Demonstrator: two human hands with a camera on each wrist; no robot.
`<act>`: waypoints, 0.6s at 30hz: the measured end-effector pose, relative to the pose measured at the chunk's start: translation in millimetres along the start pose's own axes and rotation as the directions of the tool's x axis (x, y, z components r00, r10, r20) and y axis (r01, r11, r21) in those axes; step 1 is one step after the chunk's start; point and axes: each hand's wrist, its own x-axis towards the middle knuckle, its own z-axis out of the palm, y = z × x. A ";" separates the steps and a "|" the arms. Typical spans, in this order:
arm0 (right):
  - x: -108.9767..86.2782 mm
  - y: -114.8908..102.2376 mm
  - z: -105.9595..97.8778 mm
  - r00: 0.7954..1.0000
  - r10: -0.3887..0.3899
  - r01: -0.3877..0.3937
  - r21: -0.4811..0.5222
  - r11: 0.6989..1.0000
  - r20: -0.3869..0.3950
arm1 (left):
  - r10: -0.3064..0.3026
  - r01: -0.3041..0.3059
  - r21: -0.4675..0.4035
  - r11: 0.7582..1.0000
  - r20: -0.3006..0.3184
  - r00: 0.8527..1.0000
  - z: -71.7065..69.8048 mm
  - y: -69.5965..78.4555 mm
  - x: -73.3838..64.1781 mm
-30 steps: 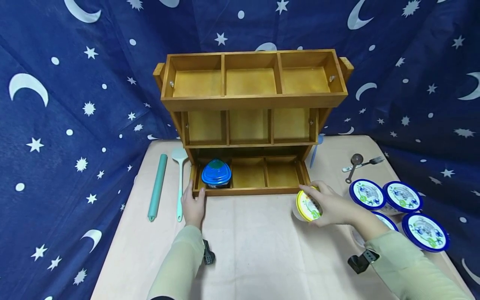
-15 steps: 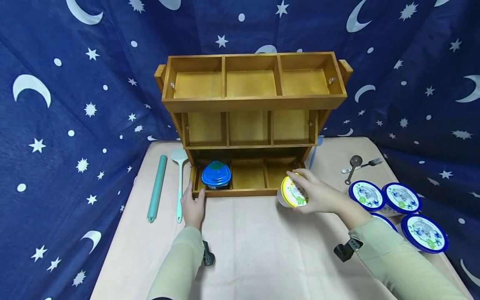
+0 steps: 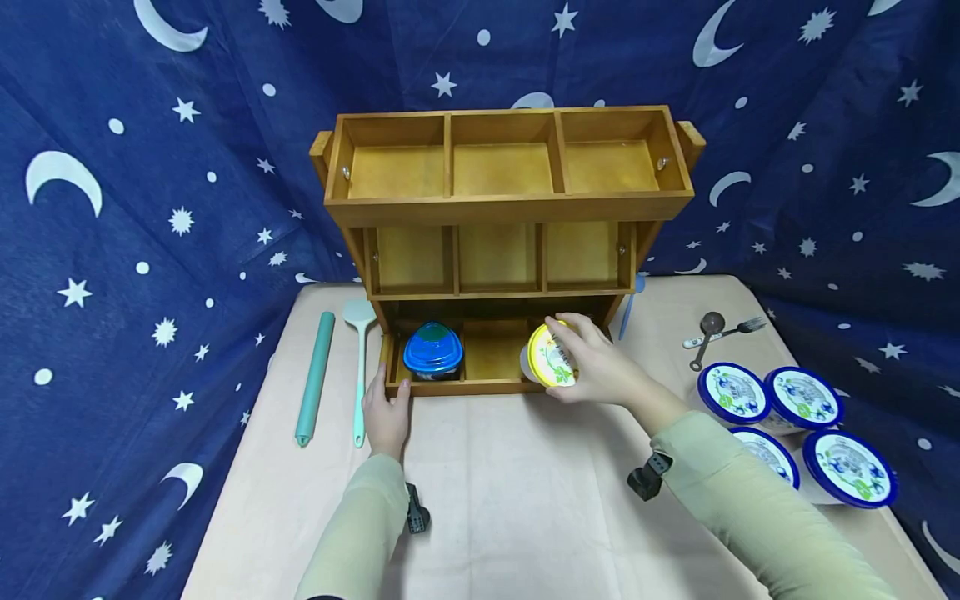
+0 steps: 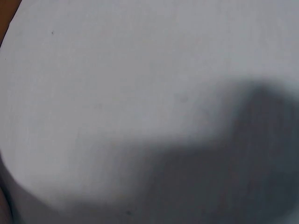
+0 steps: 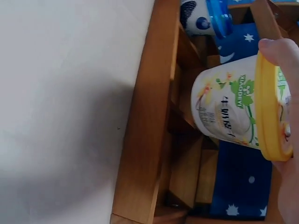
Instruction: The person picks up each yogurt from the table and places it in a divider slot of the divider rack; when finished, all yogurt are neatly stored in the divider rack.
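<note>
My right hand point(image 3: 596, 362) grips a tub with a yellow lid point(image 3: 550, 357) by its lid, thumb and fingers at the rim. In the right wrist view the white tub point(image 5: 226, 105), printed with flowers, is tilted on its side over the lowest tier of a wooden organizer point(image 5: 145, 140). The head view has it overlapping that tier's right compartment. My left hand point(image 3: 386, 417) rests at the front left corner of the wooden organizer point(image 3: 510, 208), fingers along the side and thumb at the front. A blue-lidded tub point(image 3: 432, 350) stands in the lowest left compartment.
Several tubs with blue lids point(image 3: 850, 467) stand at the right. Behind them lie a dark spoon point(image 3: 710, 325) and a fork point(image 3: 742, 325). A teal rolling pin point(image 3: 315, 379) and a pale green spatula point(image 3: 360, 333) lie at the left. A starry blue cloth point(image 3: 187, 208) hangs behind.
My right hand has carried the yellow-lidded tub leftward and away from me, from the table in front of the organizer to over its lowest tier. My left hand stays put.
</note>
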 end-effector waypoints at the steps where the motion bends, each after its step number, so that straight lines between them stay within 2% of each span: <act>1: 2.5 -1.1 1.6 1.000 0.013 -0.013 0.002 1.000 0.004 | 0.001 -0.001 -0.002 1.000 -0.001 1.000 -0.2 -0.1 -0.3; 5: 13.1 -6.0 8.1 0.998 0.060 -0.060 0.001 0.998 0.021 | 0.010 -0.010 -0.005 1.000 0.000 1.000 0.5 -1.2 -0.4; 12: 35.5 -17.1 25.8 0.996 0.078 -0.077 -0.004 0.997 0.053 | 0.016 -0.016 -0.006 1.000 -0.003 1.000 2.5 -4.4 0.2; 18: 50.5 -18.8 41.9 0.988 0.136 -0.137 0.011 0.991 0.072 | 0.019 -0.019 0.000 1.000 -0.010 1.000 2.6 -5.6 1.3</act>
